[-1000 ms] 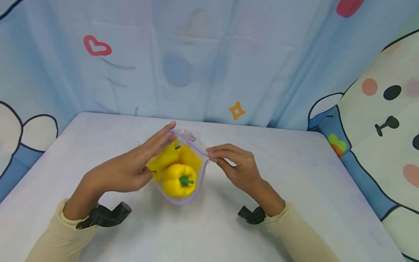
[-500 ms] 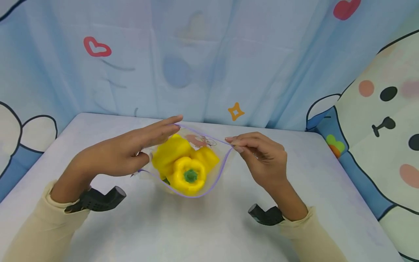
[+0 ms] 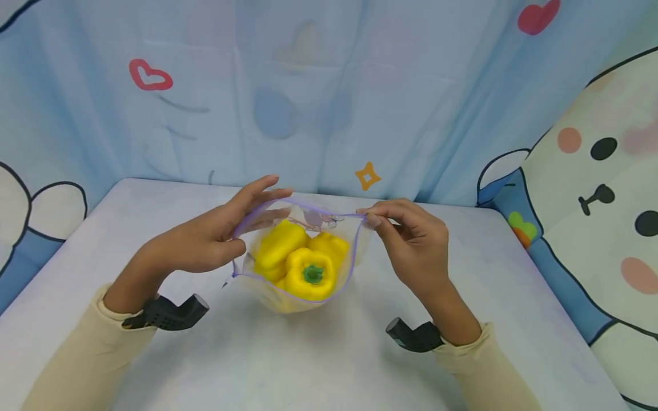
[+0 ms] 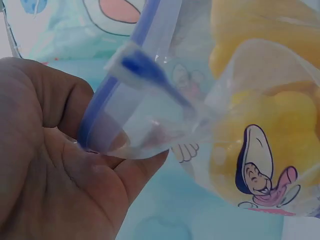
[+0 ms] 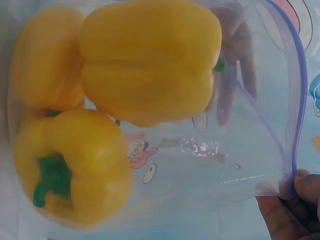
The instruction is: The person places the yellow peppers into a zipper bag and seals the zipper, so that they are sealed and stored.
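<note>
A clear plastic bag point(image 3: 267, 292) with a purple rim and printed cartoon figures holds several yellow bell peppers point(image 3: 295, 257), one with its green stem facing up. My right hand point(image 3: 416, 245) pinches the right corner of the rim between thumb and fingers. At the left side of the mouth is my left hand point(image 3: 205, 242), fingers spread and fairly straight behind the rim, thumb in front. In the left wrist view a blue-and-white slider point(image 4: 132, 65) sits on the rim near the left hand point(image 4: 55, 150). The right wrist view shows peppers point(image 5: 150, 60) through the plastic.
A white table point(image 3: 319, 365) lies under the hands. Behind it hangs a light blue printed curtain point(image 3: 216, 131), with a large cartoon animal point(image 3: 617, 188) on the cloth at the right. Each wrist wears a black device point(image 3: 175, 314).
The bag has moved right and its mouth is spread wider. My right hand moved right and slightly up with its corner. My left fingers have spread apart, and the left part of the rim now shows.
</note>
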A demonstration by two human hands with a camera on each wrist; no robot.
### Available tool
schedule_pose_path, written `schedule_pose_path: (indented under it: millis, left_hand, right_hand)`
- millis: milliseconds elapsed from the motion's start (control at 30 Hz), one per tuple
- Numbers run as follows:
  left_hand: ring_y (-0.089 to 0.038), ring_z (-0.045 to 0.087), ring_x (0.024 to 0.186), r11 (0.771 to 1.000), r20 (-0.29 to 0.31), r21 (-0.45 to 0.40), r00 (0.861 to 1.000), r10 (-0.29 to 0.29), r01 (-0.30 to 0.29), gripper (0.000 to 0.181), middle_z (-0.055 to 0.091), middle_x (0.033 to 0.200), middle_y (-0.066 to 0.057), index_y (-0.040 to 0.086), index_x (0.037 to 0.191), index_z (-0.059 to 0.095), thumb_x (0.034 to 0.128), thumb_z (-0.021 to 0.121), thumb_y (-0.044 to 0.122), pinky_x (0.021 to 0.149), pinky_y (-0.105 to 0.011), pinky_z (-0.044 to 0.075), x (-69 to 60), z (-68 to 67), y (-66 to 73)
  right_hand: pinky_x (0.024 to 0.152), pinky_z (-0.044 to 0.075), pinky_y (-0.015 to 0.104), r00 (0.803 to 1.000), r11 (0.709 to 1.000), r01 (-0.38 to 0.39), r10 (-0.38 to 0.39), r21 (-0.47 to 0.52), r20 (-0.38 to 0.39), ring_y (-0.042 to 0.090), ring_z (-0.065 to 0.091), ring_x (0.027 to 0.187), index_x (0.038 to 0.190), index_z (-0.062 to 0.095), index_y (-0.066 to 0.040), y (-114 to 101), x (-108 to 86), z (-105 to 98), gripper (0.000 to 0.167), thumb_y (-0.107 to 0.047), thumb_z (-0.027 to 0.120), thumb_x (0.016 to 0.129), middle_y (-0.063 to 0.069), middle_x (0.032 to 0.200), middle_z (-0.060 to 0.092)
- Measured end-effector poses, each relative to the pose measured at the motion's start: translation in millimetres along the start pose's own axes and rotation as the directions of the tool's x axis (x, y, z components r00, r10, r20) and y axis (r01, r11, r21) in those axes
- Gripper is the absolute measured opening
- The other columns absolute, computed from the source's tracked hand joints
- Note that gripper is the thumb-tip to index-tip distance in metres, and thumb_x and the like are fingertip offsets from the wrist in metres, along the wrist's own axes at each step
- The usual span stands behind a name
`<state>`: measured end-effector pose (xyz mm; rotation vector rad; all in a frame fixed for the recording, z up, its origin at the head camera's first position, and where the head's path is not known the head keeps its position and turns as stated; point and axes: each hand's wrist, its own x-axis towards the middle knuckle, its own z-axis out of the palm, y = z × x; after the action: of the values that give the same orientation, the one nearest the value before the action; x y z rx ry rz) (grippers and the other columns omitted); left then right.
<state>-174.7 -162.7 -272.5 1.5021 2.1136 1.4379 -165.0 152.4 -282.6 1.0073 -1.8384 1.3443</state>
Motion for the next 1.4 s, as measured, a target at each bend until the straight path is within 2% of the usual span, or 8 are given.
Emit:
schedule_pose_path:
  millis: [200, 300, 367, 533, 800, 1000, 1133, 1400]
  left_hand:
    - [-0.008, 0.061, 0.094, 0.967, -0.085, 0.218, 0.990, -0.116, 0.132, 0.086, 0.030, 0.156, -0.011, 0.011, 0.157, 0.010, 0.0799, 0.038, -0.014, 0.084, -0.021, 0.048, -11.9, 10.1, -0.7]
    - [-0.001, 0.033, 0.050, 0.940, -0.107, 0.294, 0.983, -0.149, 0.174, 0.074, 0.046, 0.146, -0.013, 0.004, 0.154, 0.022, 0.0843, 0.041, -0.011, 0.052, -0.021, 0.038, -17.7, 12.6, -1.1]
    - [-0.002, 0.021, 0.047, 0.936, -0.120, 0.313, 0.985, -0.126, 0.158, 0.068, 0.049, 0.142, -0.016, 0.001, 0.152, 0.026, 0.0867, 0.040, -0.011, 0.047, -0.023, 0.033, -20.3, 13.8, -1.8]
    - [-0.015, 0.065, 0.101, 0.938, -0.246, 0.332, 0.969, -0.019, 0.103, 0.066, 0.048, 0.143, -0.017, 0.001, 0.151, 0.030, 0.0880, 0.041, -0.016, 0.053, -0.024, 0.038, -21.4, 19.8, -4.1]
    - [-0.021, 0.068, 0.099, 0.909, -0.540, 0.393, 0.835, 0.105, 0.140, 0.047, 0.069, 0.115, -0.012, 0.001, 0.126, 0.058, 0.0845, 0.050, -0.019, 0.058, -0.013, 0.046, -18.7, 39.1, -7.1]
    - [-0.014, 0.057, 0.066, 0.859, -0.667, 0.317, 0.739, -0.099, 0.402, 0.028, 0.072, 0.107, -0.008, -0.002, 0.120, 0.066, 0.0952, 0.055, -0.001, 0.059, -0.023, 0.047, -19.6, 51.4, -1.7]
    - [-0.019, 0.067, 0.084, 0.838, -0.700, 0.205, 0.674, -0.236, 0.506, 0.027, 0.072, 0.107, -0.006, -0.001, 0.121, 0.066, 0.0990, 0.054, 0.010, 0.066, -0.028, 0.053, -18.3, 56.0, 3.3]
    - [-0.019, 0.071, 0.081, 0.844, -0.668, 0.232, 0.710, -0.223, 0.483, 0.028, 0.073, 0.101, -0.009, -0.003, 0.122, 0.064, 0.0973, 0.056, 0.006, 0.061, -0.024, 0.055, -13.1, 39.2, 25.2]
  right_hand:
    - [0.064, 0.052, 0.018, 1.000, 0.999, 0.019, -0.018, -0.051, 0.010, 0.016, 0.065, 0.079, 0.092, 0.070, 0.007, -3, 2.5, 3, 0.022, 0.021, 0.068, 0.075, 0.016, 0.092, 0.070]
    - [0.065, 0.053, 0.019, 1.000, 0.997, 0.011, -0.011, -0.070, 0.004, 0.017, 0.066, 0.081, 0.092, 0.070, 0.008, -5, 2.7, 3, 0.022, 0.022, 0.068, 0.074, 0.015, 0.092, 0.070]
    - [0.069, 0.054, 0.021, 1.000, 0.997, -0.001, 0.000, -0.080, -0.005, 0.018, 0.067, 0.083, 0.091, 0.070, 0.009, -5, 2.4, 4, 0.022, 0.022, 0.067, 0.074, 0.016, 0.092, 0.070]
    - [0.074, 0.055, 0.025, 0.999, 0.995, -0.030, 0.027, -0.092, -0.036, 0.022, 0.068, 0.085, 0.091, 0.070, 0.010, -7, 1.9, 3, 0.020, 0.022, 0.066, 0.075, 0.015, 0.090, 0.069]
    - [0.073, 0.055, 0.024, 0.998, 0.995, -0.038, 0.034, -0.088, -0.048, 0.023, 0.067, 0.084, 0.093, 0.071, 0.010, -5, 1.1, 1, 0.012, 0.013, 0.067, 0.081, 0.015, 0.092, 0.070]
    - [0.071, 0.055, 0.023, 0.998, 0.995, -0.035, 0.031, -0.092, -0.049, 0.023, 0.067, 0.084, 0.093, 0.071, 0.010, -4, 0.4, -1, 0.012, 0.013, 0.067, 0.082, 0.015, 0.092, 0.069]
    - [0.072, 0.055, 0.023, 0.998, 0.994, -0.038, 0.034, -0.099, -0.044, 0.022, 0.067, 0.084, 0.093, 0.071, 0.010, -4, 0.6, -1, 0.015, 0.017, 0.066, 0.080, 0.015, 0.093, 0.069]
    - [0.071, 0.054, 0.022, 0.999, 0.995, -0.032, 0.030, -0.098, -0.024, 0.020, 0.067, 0.083, 0.092, 0.070, 0.010, -11, 1.8, -8, 0.017, 0.019, 0.067, 0.078, 0.016, 0.092, 0.070]
